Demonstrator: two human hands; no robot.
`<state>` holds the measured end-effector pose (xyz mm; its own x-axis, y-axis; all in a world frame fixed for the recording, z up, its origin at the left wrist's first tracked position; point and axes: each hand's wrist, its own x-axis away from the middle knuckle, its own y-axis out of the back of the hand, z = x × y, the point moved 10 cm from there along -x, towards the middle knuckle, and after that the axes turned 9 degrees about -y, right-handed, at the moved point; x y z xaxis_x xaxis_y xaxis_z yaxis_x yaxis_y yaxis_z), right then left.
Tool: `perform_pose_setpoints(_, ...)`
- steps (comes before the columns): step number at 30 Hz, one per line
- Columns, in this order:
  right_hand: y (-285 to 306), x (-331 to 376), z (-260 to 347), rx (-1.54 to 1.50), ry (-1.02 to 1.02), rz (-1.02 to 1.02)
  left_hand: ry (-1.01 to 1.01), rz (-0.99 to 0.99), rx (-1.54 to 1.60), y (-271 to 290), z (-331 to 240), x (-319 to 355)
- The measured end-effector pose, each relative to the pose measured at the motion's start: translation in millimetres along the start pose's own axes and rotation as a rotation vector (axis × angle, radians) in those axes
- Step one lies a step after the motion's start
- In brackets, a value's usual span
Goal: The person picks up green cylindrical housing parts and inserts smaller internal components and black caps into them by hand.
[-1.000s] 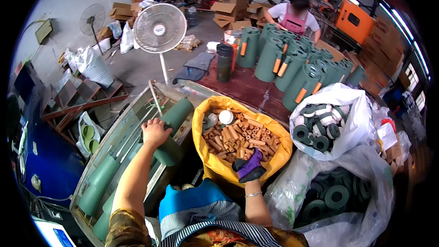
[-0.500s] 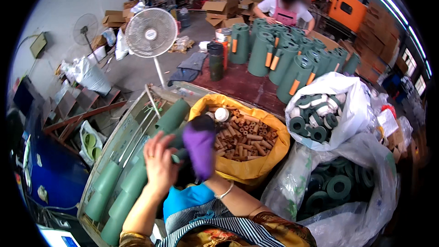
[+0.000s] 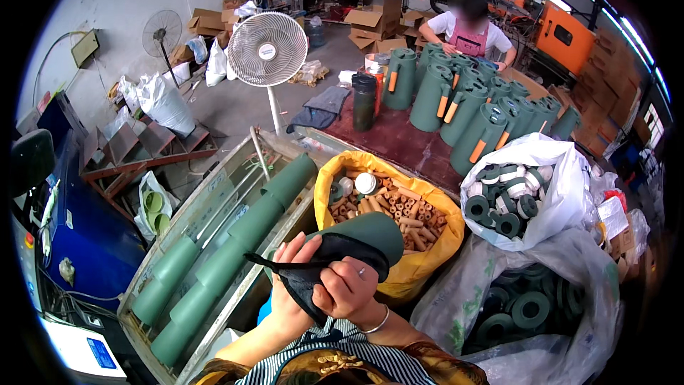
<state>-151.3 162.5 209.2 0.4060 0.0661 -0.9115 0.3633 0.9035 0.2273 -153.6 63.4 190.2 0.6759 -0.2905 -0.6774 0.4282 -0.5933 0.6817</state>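
Observation:
In front of my chest, a smooth green jug shell (image 3: 376,230) is tilted with its wide end up and to the right. A black cloth (image 3: 342,248) with a strap-like edge is wrapped partly around its lower part. My left hand (image 3: 288,303) is closed around the shell and cloth from the left. My right hand (image 3: 347,289), wearing a ring, has its fingers curled on the black cloth. The shell's lower end is hidden by my hands and the cloth. Similar green shells (image 3: 249,228) lie stacked end to end in a wooden crate (image 3: 214,356) at my left.
A yellow-lined container (image 3: 420,264) of brown wooden tubes stands just ahead. At right are a white bag (image 3: 563,185) of ring parts and a clear bag (image 3: 442,299) of green rings. Finished-looking green jugs (image 3: 431,100) stand on a red table, with a co-worker (image 3: 470,36) behind. A fan (image 3: 267,50) stands beyond.
A purple, blurred covering at my right hand is no longer seen; that hand now grips black cloth. My left hand has moved down and right, closing around the shell. The view has shifted left.

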Motion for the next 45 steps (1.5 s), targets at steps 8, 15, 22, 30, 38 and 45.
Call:
perform_pose_setpoints(8,-0.8,-0.8,-3.7,-0.114,-0.02,0.143,0.059,0.043,0.06,-11.0,-0.6,10.6)
perform_pose_setpoints(15,9.6,-2.5,11.0,-0.074,0.05,0.113,-0.095,-0.006,-0.038,-6.7,-9.5,13.2)
perform_pose_setpoints(22,18.7,-10.1,31.8,-0.027,0.117,0.122,-0.104,-0.158,0.006,1.1,-15.1,22.2)
perform_pose_setpoints(30,20.2,-5.1,45.8,0.012,0.177,0.099,-0.191,-0.235,-0.051,10.7,-23.2,29.0)
perform_pose_setpoints(38,12.9,-3.8,22.4,0.051,0.071,0.106,0.015,-0.197,0.015,22.2,-2.7,11.2)
perform_pose_setpoints(45,23.4,1.7,-74.2,0.285,-0.145,0.267,-0.269,-0.237,-0.084,36.2,-40.9,19.7)
